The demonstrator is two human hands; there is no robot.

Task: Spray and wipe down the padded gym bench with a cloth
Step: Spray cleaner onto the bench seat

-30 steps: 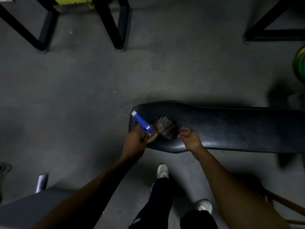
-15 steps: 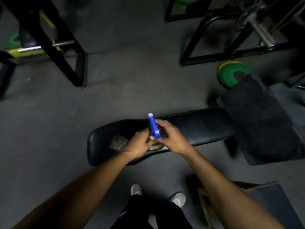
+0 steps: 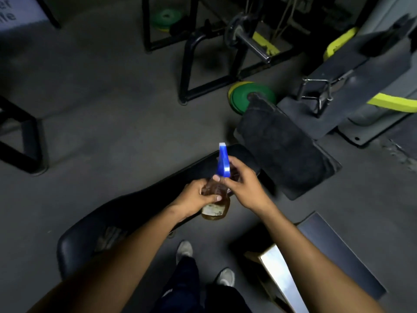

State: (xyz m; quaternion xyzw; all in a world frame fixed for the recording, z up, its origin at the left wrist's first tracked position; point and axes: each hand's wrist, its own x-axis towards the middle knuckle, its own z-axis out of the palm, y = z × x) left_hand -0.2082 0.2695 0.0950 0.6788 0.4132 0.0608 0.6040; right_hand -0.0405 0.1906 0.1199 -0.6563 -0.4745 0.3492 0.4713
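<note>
A black padded bench (image 3: 144,206) runs diagonally from lower left to upper right below me. Above its middle I hold a clear spray bottle (image 3: 216,204) of amber liquid with a blue trigger head. My left hand (image 3: 196,197) grips the bottle's body. My right hand (image 3: 243,181) is wrapped around the neck just under the blue head, fingertips on it. A grey checked cloth (image 3: 110,237) lies on the bench's near left end, partly hidden by my left forearm.
A dark folded mat (image 3: 284,152) lies at the bench's far end. Green and yellow weight plates (image 3: 250,96) sit on the floor behind it. Black rack frames (image 3: 203,71) stand beyond and at left. A box with a pale face (image 3: 282,276) sits at my right foot.
The cloth was left on the bench's near end. My right hand joined my left on the spray bottle, which now stands upright. My view swung up and right along the bench.
</note>
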